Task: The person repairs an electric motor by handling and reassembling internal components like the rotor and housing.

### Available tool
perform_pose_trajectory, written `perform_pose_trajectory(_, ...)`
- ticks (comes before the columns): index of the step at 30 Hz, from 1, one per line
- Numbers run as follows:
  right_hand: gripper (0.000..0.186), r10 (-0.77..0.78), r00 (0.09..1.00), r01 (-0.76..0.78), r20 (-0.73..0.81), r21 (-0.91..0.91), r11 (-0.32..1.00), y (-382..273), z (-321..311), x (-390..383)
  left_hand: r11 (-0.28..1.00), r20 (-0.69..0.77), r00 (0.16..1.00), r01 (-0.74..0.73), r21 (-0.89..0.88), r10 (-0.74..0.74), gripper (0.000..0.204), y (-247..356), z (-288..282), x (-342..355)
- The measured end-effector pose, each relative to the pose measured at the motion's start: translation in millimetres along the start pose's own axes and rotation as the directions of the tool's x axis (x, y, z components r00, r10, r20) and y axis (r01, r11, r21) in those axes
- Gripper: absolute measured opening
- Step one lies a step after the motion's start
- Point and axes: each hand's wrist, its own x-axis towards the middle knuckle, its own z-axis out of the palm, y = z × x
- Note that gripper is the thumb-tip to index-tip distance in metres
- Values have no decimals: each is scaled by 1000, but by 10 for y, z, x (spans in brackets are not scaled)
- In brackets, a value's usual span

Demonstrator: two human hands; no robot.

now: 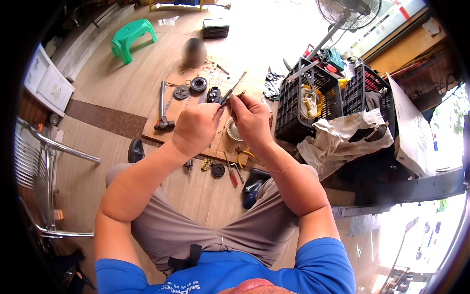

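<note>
Both hands are raised close together above a cardboard sheet (151,128) on the floor. My left hand (197,128) is closed on a slim dark tool (234,90) that points up and right; its exact kind is unclear. Beside it, my right hand (252,118) pinches a thin reddish-brown piece (242,93), perhaps wire. Just past the fingers sits a black housing part (214,94). Partly behind my right hand lies a pale finned wheel (233,130). Two round parts, a grey disc (181,92) and a black ring (198,84), rest farther off to the left.
A hammer (163,103) lies on the cardboard's left. Near my feet are yellow-handled pliers (242,158), a red-handled screwdriver (232,177) and a black round part (218,170). Black crates (298,125) stand right, a cloth (338,137) over one. Farther left is a green stool (131,35).
</note>
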Motion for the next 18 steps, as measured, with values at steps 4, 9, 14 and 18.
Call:
perform_pose_trajectory(4,18,-28,999,24,26,135,990,-73,2,-29,896,269,947,266,-356,-174,17,40,-101,18)
perform_pose_trajectory(9,17,-120,974,93,190,143,985,-83,-103,-35,-31,794,591,799,-601,-141,24,-106,-279,83)
perform_pose_trajectory(14,18,-129,985,132,115,-18,991,-28,-96,2,379,652,692,718,-583,-309,19,-87,-175,85)
perform_pose_trajectory(18,22,1,1000,-2,-10,-96,995,46,-18,36,994,13,994,-107,13,107,9,-53,-35,15)
